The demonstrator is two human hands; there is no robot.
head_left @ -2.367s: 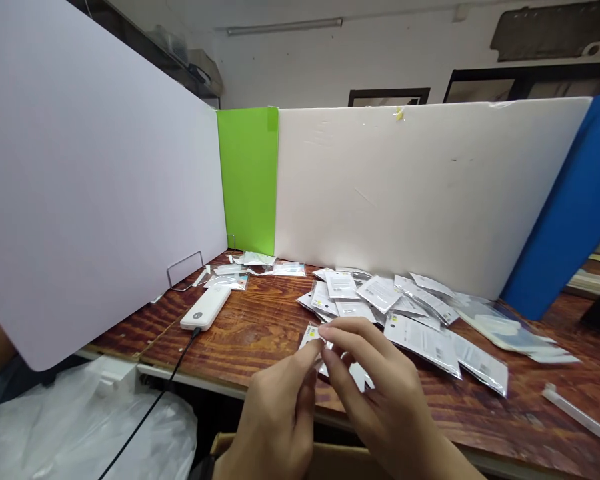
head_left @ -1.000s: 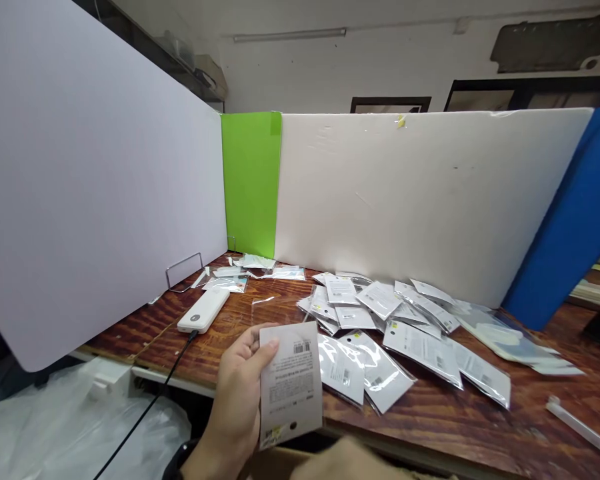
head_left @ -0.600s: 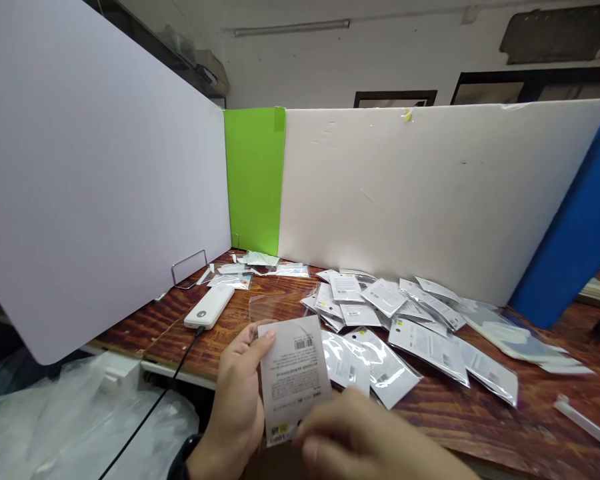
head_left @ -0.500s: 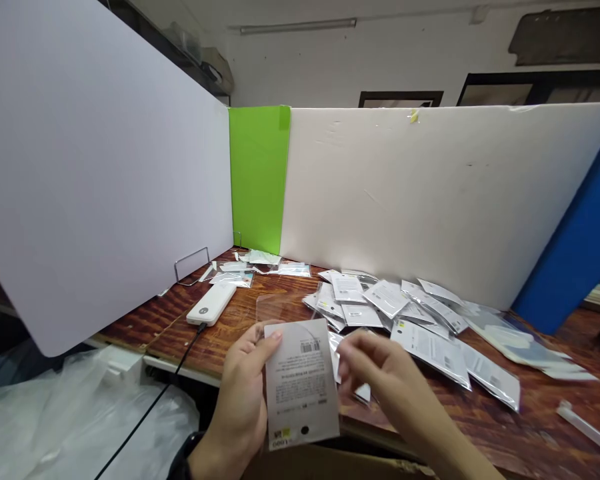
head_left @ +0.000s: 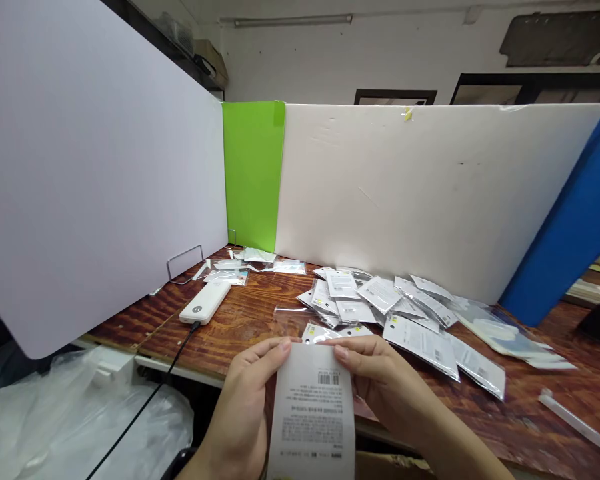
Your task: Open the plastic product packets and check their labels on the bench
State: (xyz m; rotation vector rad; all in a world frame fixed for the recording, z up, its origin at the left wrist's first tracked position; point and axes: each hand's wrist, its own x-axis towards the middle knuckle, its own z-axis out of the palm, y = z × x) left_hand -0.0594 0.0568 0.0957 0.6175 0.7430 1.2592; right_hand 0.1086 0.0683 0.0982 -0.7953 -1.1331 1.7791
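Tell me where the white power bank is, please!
In the head view, the power bank lies left of centre on the wooden table, beyond the left hand and just in front of some clear packets.

this looks like a workshop or packing room, built around a worn wooden workbench (head_left: 253,313). upright boards screen it into a booth: a white board (head_left: 105,180) at nine o'clock, a green panel (head_left: 253,177) near eleven, a scuffed foam-like panel (head_left: 430,193) at two and a blue panel (head_left: 565,233) at three. printed packets in clear sleeves (head_left: 343,283) lie heaped at four o'clock, and crumpled translucent plastic (head_left: 130,413) bulges at eight. a boxy item (head_left: 210,60) sits on high shelving at eleven, with a plain, marked wall (head_left: 405,53) at one.
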